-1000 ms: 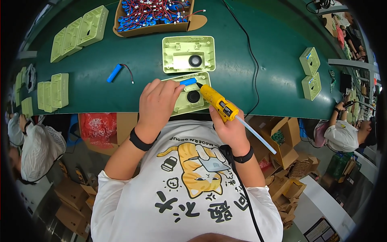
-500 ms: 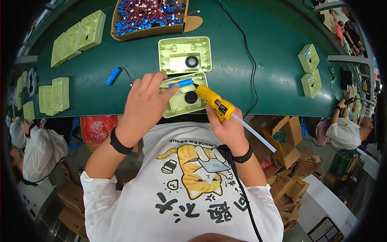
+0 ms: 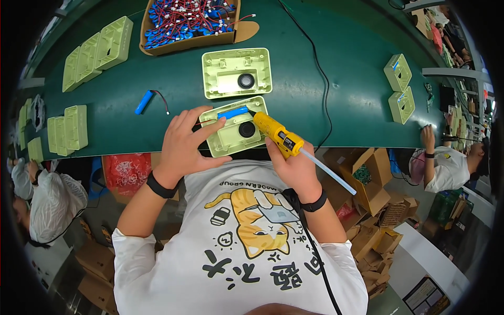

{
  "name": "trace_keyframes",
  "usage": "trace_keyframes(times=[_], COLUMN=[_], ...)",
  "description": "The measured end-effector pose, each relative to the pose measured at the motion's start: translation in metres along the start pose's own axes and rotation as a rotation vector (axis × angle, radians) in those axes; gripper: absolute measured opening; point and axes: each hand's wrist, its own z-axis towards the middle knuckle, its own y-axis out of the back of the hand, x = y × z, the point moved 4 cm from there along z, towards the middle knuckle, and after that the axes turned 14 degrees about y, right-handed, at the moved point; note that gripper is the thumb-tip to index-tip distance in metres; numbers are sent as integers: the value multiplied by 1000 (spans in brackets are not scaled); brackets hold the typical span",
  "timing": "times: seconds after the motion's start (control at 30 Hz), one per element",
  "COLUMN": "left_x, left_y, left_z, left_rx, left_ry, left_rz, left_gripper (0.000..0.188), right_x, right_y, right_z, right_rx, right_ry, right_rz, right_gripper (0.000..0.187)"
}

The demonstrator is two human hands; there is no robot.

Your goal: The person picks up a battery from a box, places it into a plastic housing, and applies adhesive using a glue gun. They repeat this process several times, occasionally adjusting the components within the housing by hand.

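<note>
My right hand (image 3: 295, 167) is wrapped round a yellow hot glue gun (image 3: 273, 130) with a clear glue stick out of its back. Its nozzle meets the right end of a blue cylindrical battery (image 3: 232, 112). That battery lies along the far side of a light-green plastic housing (image 3: 223, 140), which also holds a round black speaker (image 3: 247, 129). My left hand (image 3: 185, 140) grips the housing's left end, a fingertip by the battery and the thumb at the near edge. Just beyond stands a second green housing (image 3: 210, 79) with its own speaker.
A cardboard box (image 3: 189, 47) of wired blue batteries sits at the back. One loose battery (image 3: 143, 102) lies to the left. More green housings (image 3: 113, 44) stand left and right (image 3: 401, 107). A black cable (image 3: 320, 68) crosses the table. Other people work at both sides.
My left hand has shifted down and left, from over the battery to the housing's end. The near housing has turned slightly anticlockwise. The glue gun stays at the battery's right end.
</note>
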Motion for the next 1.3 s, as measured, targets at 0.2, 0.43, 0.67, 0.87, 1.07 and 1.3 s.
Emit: trace_keyframes(times=[0.2,0.43,0.67,0.87,1.07,1.3], left_x=[-5,-5,-1,4,6,6], left_y=[-14,-17,-28,-40,-42,-41], left_z=[-5,-7,-3,2,2,-1], left_rx=[-104,-91,-132,-152,-186,-176], left_ry=[7,21,-6,27,0,11], left_rz=[-37,-55,-55,-116,-130,-129], left_gripper=[85,81,79,67,65,68], right_x=[-6,-6,10,35,47,48], right_y=[5,-3,16,30,-5,-17], right_z=[-7,-7,-4,7,32,29], right_rx=[-3,-93,-16,167,303,320], right_ry=[-26,-37,-38,-167,45,78], right_rz=[22,70,-37,-7,-187,-249], right_gripper=[19,21,23,27,21,19])
